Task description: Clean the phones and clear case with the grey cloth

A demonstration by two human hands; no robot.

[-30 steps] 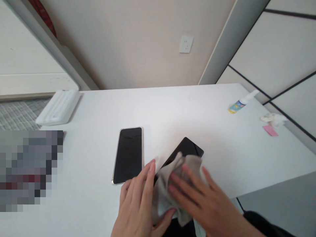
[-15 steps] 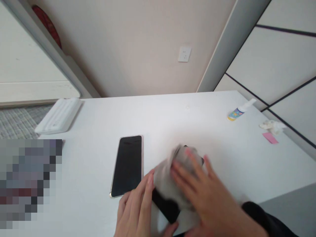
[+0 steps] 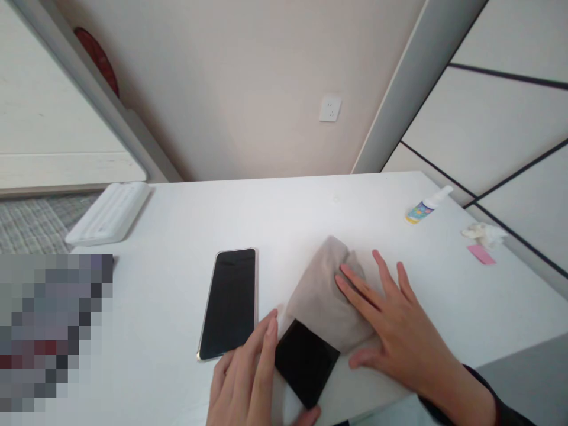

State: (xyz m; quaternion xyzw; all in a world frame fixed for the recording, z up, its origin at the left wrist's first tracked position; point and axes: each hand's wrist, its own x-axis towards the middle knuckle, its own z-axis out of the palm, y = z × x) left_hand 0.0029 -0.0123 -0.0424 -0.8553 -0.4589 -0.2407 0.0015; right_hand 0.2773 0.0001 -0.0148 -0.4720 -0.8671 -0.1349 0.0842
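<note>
Two black-screened phones lie on the white table. The one at left, a phone in a clear case (image 3: 228,303), lies untouched beside my left hand (image 3: 246,378). That hand's fingers and thumb grip the edges of a second black phone (image 3: 306,362). A soft grey cloth (image 3: 326,294) covers the far part of this phone, and its near part shows bare. My right hand (image 3: 390,316) rests flat on the cloth's right side with its fingers spread.
A white ribbed pad (image 3: 109,213) lies at the table's far left. Far right stand a small spray bottle (image 3: 421,207), a crumpled tissue (image 3: 483,235) and a pink note (image 3: 481,255). A pixelated patch (image 3: 53,334) hides the lower left. The white table (image 3: 284,207) ends at a wall.
The cloth, bunched under my right hand before, now lies smoother over the far part of the phone. The phone's near part has come into view. My right hand's fingers have spread.
</note>
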